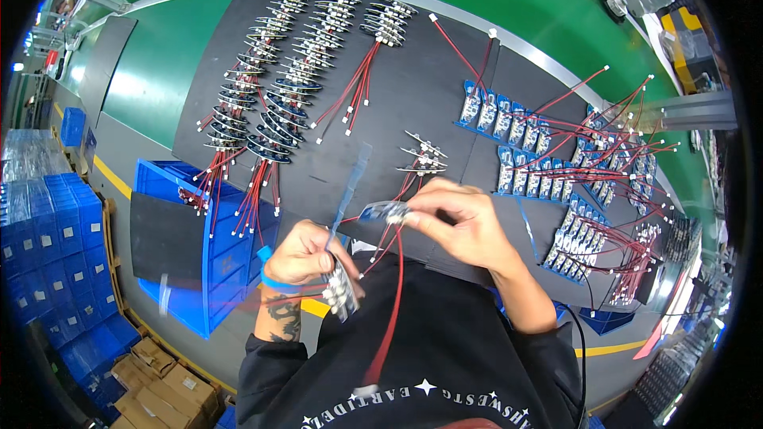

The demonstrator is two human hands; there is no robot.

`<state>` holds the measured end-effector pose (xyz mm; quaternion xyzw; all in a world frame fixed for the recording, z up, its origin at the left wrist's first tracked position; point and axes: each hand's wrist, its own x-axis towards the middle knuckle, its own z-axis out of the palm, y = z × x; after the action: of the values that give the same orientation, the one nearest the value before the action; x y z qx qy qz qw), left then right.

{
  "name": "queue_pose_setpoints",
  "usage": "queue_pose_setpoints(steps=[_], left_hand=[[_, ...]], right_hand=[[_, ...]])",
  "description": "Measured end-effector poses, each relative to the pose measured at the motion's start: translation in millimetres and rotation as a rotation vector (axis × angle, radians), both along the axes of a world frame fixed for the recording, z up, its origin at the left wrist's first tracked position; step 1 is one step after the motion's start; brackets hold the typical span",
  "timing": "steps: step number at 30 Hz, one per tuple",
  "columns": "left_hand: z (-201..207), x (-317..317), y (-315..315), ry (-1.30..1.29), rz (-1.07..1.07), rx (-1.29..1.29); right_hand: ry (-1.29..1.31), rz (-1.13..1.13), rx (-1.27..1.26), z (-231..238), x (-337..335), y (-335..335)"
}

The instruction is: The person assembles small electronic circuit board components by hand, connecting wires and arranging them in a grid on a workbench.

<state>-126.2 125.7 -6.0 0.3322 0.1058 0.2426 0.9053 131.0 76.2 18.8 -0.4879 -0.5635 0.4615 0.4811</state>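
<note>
My left hand (298, 258), with a blue band at the wrist, is closed on a small bundle of circuit boards (340, 292); a thin blue strip (350, 191) stands up from its fingers, blurred. To its right, my right hand (461, 218) pinches a single circuit board (384, 211) by its end between thumb and fingers. A red cable (391, 314) with a white plug hangs below that board in front of my dark shirt, smeared by motion. Just beyond my right hand, a small group of boards (423, 157) with red cables lies on the black mat (342, 163).
Long rows of upright boards (302, 71) stand at the far left of the mat. Blue board panels (528, 171) with red cables spread over the right side. A blue bin (226, 278) stands left of the table edge, near stacked blue crates (60, 246) and cardboard boxes (163, 389).
</note>
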Motion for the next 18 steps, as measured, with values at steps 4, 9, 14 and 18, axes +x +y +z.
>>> queue_pose_setpoints(steps=[4,9,14,18], left_hand=[[22,-7,11,0.542,0.108,0.01],[41,24,6,0.553,-0.014,0.259],[30,29,12,0.621,-0.256,0.188],[19,23,12,0.366,-0.392,-0.054]], right_hand=[[-0.618,-0.156,0.272,-16,19,1],[-0.089,-0.02,-0.014,13,-4,-5],[-0.024,0.131,-0.011,6,-1,-6],[0.035,0.184,0.01,-3,4,-3]])
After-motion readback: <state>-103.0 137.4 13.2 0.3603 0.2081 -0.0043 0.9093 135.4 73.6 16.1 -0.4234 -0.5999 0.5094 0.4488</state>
